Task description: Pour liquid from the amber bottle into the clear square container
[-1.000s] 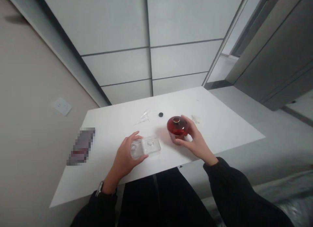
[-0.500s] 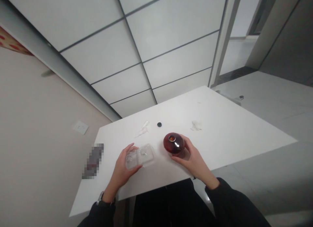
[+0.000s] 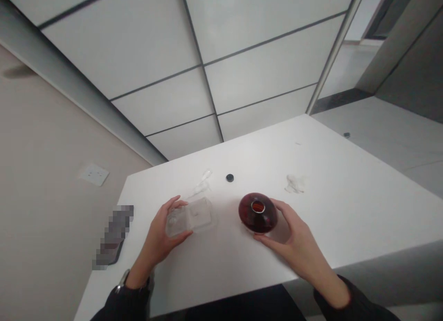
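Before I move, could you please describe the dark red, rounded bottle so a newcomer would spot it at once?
On the white rectangular table, find the bare right hand. It holds the dark red, rounded bottle. Its colour and round open top distinguish it from the clear rectangular case.

White table (image 3: 346,210) | black disc (image 3: 230,178) | clear plastic (image 3: 201,187) | translucent scrap (image 3: 295,183) | pixelated object (image 3: 113,235)
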{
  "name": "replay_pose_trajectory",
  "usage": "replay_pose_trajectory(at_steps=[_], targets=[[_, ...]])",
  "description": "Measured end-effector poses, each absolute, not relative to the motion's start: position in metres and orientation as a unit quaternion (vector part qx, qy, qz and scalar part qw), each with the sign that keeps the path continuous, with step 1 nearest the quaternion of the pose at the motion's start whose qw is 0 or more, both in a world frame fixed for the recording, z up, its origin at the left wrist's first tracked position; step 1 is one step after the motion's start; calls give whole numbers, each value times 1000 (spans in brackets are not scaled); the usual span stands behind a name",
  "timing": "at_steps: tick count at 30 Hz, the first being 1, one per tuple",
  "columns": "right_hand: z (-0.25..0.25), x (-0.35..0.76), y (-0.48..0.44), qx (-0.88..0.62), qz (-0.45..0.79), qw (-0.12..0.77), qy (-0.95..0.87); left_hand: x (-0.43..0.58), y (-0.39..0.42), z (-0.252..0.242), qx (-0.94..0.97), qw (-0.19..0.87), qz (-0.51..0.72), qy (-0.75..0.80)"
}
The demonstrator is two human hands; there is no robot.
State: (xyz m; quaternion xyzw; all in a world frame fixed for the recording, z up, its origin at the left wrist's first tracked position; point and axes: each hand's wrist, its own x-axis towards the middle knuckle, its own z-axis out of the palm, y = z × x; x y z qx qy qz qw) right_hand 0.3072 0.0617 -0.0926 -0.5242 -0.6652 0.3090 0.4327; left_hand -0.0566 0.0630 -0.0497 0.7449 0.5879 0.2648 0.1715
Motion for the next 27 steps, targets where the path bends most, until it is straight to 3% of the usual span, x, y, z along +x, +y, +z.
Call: replay_pose_trajectory(at_steps=[6,11,14,19,27], targets=[[-76,292,106,-533,305,391,-686,-58,63,-54,759,156,274,569],[-81,314,118,-550,201,411,-699,-58,65,-58,767,132,279,562],[-94,351,114,-606,106,361,-701,-59,67,-61,770,122,285,558],[-111,380,104,-609,84,228,-755,-58,69,-61,769,129,293,553],[-110,324,43,-559,79,216,-796,-54,69,-60,763,142,302,554]])
